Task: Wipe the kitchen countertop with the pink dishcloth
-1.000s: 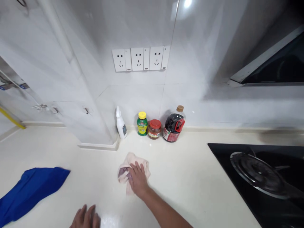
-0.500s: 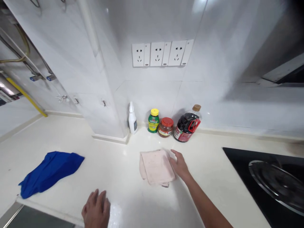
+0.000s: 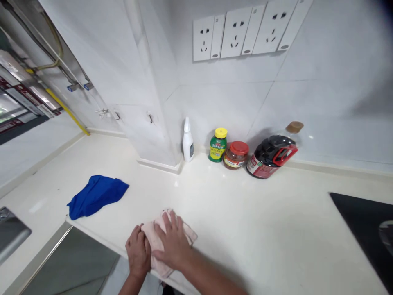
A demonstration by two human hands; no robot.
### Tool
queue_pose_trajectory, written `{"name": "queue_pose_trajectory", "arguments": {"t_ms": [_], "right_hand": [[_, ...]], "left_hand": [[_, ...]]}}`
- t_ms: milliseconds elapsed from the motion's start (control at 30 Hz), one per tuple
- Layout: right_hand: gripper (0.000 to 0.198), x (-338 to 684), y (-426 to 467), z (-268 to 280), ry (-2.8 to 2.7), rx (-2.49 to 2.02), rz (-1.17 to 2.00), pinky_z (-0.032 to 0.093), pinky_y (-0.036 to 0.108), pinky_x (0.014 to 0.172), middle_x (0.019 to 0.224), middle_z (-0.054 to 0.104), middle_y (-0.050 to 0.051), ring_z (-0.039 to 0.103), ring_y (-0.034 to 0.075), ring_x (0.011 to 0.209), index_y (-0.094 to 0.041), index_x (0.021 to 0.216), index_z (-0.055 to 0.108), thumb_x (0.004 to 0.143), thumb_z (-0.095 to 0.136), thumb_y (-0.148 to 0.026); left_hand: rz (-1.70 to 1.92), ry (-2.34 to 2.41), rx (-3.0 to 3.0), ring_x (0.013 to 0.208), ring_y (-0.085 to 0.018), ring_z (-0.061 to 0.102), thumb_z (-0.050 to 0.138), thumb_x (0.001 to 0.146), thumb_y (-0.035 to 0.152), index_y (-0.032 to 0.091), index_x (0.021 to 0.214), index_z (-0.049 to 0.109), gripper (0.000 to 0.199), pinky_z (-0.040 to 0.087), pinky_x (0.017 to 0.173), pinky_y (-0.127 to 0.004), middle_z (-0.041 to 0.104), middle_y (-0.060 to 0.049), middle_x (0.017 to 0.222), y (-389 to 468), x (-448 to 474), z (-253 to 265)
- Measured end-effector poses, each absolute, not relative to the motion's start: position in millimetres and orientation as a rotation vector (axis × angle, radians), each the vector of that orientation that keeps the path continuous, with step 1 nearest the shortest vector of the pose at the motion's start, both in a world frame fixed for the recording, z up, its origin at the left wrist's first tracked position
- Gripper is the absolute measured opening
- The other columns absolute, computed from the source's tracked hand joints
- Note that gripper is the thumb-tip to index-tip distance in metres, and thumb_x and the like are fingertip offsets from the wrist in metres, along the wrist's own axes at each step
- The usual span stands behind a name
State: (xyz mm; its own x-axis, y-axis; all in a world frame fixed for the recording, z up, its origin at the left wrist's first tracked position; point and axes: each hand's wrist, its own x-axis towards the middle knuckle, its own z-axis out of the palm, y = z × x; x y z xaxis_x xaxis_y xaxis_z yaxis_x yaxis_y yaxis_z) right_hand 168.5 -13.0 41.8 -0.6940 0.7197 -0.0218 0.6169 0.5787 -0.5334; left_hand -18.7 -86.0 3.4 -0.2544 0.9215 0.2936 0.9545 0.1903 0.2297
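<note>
The right hand (image 3: 174, 242) is resting, fingers spread, on the cloth (image 3: 156, 241), which is lying at the front edge of the counter (image 3: 245, 221). The left hand (image 3: 138, 250) is touching its left side, fingers bunched; gripping cannot be confirmed. Flat-palm pressing is probably working best.

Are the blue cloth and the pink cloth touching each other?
Apart: the head view shows white countertop plainly between the blue cloth and the pink cloth.

Pink cloth (image 3: 156, 243) matt; counter (image 3: 245, 229) smooth, glossy; blue cloth (image 3: 97, 196) matt; spray bottle (image 3: 187, 144) plastic.
</note>
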Motion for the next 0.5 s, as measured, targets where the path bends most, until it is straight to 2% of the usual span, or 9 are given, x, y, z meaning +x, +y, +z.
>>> {"name": "queue_pose_trajectory", "arguments": {"t_ms": [67, 133, 200, 300, 400, 500], "right_hand": [[0.084, 177, -33, 35, -2.598, -1.090, 0.752, 0.009, 0.066, 0.123, 0.171, 0.003, 0.013, -0.003, 0.042, 0.155, -0.028, 0.161, 0.032, 0.093, 0.052, -0.073], [0.074, 206, -39, 22, -2.579, -1.166, 0.695, 0.014, 0.064, 0.122, 0.171, 0.011, 0.009, 0.005, 0.040, 0.156, -0.033, 0.157, 0.040, 0.094, 0.053, -0.070], [0.063, 252, -36, 7, -2.523, -1.350, 0.556, 0.020, 0.064, 0.119, 0.170, 0.019, 0.009, 0.012, 0.040, 0.155, -0.034, 0.151, 0.048, 0.095, 0.055, -0.063], [0.055, 337, -34, -11, -2.281, -1.777, 0.228, 0.023, 0.067, 0.116, 0.165, 0.029, 0.014, 0.017, 0.042, 0.153, -0.027, 0.145, 0.057, 0.097, 0.050, -0.051], [0.062, 420, -58, -19, -1.924, -2.066, -0.051, 0.023, 0.070, 0.114, 0.165, 0.027, 0.018, 0.014, 0.043, 0.153, -0.019, 0.146, 0.055, 0.100, 0.035, -0.055], [0.070, 477, -109, -19, -1.767, -2.104, -0.151, 0.023, 0.070, 0.116, 0.162, 0.032, 0.021, 0.019, 0.042, 0.153, -0.015, 0.154, 0.042, 0.100, 0.030, -0.056]], "left_hand": [[-0.610, -2.350, -1.860, 0.134, -0.028, 0.054, 0.035, 0.099, 0.023, 0.018, 0.101, 0.069, 0.034, 0.041, 0.106, -0.046, 0.066, -0.015, 0.133, -86, -19, 3], [-0.639, -2.355, -1.828, 0.134, -0.029, 0.054, 0.037, 0.100, 0.025, 0.018, 0.108, 0.068, 0.033, 0.040, 0.107, -0.047, 0.066, -0.014, 0.134, -86, -17, 4], [-0.648, -2.374, -1.795, 0.134, -0.029, 0.053, 0.039, 0.100, 0.027, 0.019, 0.112, 0.068, 0.033, 0.039, 0.108, -0.048, 0.065, -0.014, 0.134, -85, -14, 5], [-0.628, -2.411, -1.798, 0.135, -0.031, 0.051, 0.041, 0.099, 0.027, 0.019, 0.111, 0.069, 0.032, 0.038, 0.107, -0.049, 0.064, -0.014, 0.135, -84, -10, 8], [-0.608, -2.437, -1.810, 0.137, -0.032, 0.049, 0.044, 0.098, 0.025, 0.019, 0.111, 0.070, 0.030, 0.037, 0.108, -0.050, 0.063, -0.015, 0.137, -84, -7, 11], [-0.624, -2.430, -1.821, 0.137, -0.033, 0.048, 0.045, 0.097, 0.025, 0.019, 0.112, 0.070, 0.030, 0.036, 0.109, -0.052, 0.062, -0.016, 0.137, -84, -5, 12]]}}
